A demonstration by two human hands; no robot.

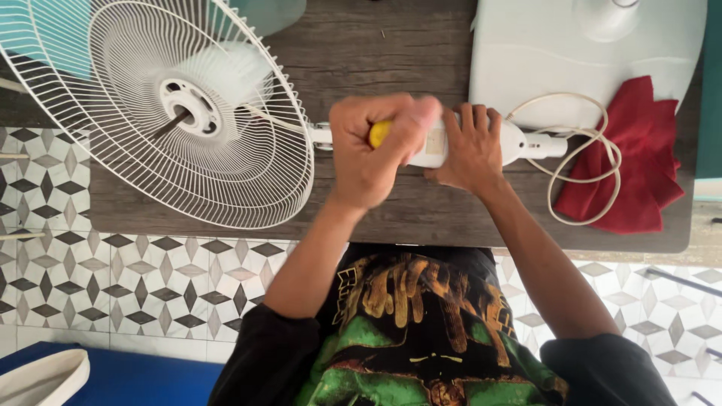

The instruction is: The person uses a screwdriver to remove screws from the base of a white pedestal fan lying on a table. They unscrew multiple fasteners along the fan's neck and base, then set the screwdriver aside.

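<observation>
Left hand (374, 150) grips a yellow-handled tool (379, 133), seemingly over the fan body (519, 143).

A person in a black printed T-shirt, seen from above.

The shirt's short black sleeves end above the elbows, leaving both forearms bare. Across the chest runs a large graphic in green, mustard yellow and brown, with dripping yellow shapes over a green patch. The left hand (374, 154) and right hand (470, 150) wear no gloves, rings or watch.
</observation>
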